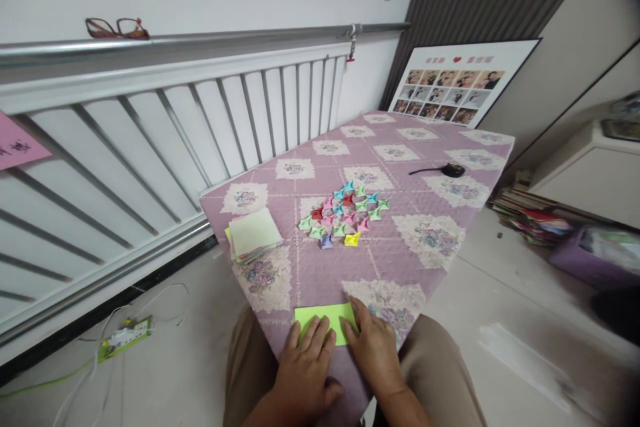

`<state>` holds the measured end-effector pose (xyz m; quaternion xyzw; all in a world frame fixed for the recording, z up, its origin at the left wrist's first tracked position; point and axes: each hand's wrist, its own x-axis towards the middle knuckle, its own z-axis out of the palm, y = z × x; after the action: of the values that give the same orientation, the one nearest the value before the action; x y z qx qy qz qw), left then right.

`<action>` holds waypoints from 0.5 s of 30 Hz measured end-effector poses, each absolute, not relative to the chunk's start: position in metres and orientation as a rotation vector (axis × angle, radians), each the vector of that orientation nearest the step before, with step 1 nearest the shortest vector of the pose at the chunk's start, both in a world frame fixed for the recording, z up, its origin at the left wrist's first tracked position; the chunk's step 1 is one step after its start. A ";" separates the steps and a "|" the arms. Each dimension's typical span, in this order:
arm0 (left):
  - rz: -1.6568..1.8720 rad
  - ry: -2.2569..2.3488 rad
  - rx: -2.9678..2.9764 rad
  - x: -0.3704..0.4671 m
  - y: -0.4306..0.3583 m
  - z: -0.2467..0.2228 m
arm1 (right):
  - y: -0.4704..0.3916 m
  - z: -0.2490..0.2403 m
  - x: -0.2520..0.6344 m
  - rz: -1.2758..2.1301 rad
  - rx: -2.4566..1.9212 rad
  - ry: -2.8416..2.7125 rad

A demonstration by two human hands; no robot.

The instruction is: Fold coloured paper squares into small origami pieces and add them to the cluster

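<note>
Lime-green paper (339, 317) lies under a person's two bare hands at the near end of a table spread with a flowered purple cloth (325, 273). The left hand (306, 365) rests palm down, its fingers extended, slightly parted and flat on the sheet, gripping nothing. The right hand (376, 345) is at the sheet's right edge, thumb on top and index finger reaching toward the far corner; whether they pinch the paper cannot be told. Uneven pressure between the hands could skew the sheet or set a crooked crease, and the cloth's textured, yielding surface could blur a sharp line. Farther off, small folded paper pieces (349, 200) sit loose beyond a stack of paper (255, 233); a careless forward sweep could scatter them.
</note>
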<state>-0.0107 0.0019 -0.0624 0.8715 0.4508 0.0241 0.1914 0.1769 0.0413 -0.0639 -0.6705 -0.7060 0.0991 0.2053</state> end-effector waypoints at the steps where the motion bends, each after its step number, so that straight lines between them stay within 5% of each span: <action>1: 0.069 1.266 2.448 -0.011 0.002 -0.062 | 0.041 -0.064 0.177 0.280 -1.869 -1.968; 15: 0.053 1.337 2.523 -0.010 -0.001 -0.066 | 0.036 -0.065 0.174 0.125 -1.832 -1.907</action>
<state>-0.0103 -0.0010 -0.0664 0.8744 0.4635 0.0183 0.1425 0.1743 0.0359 -0.0650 -0.6710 -0.6985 0.0457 0.2445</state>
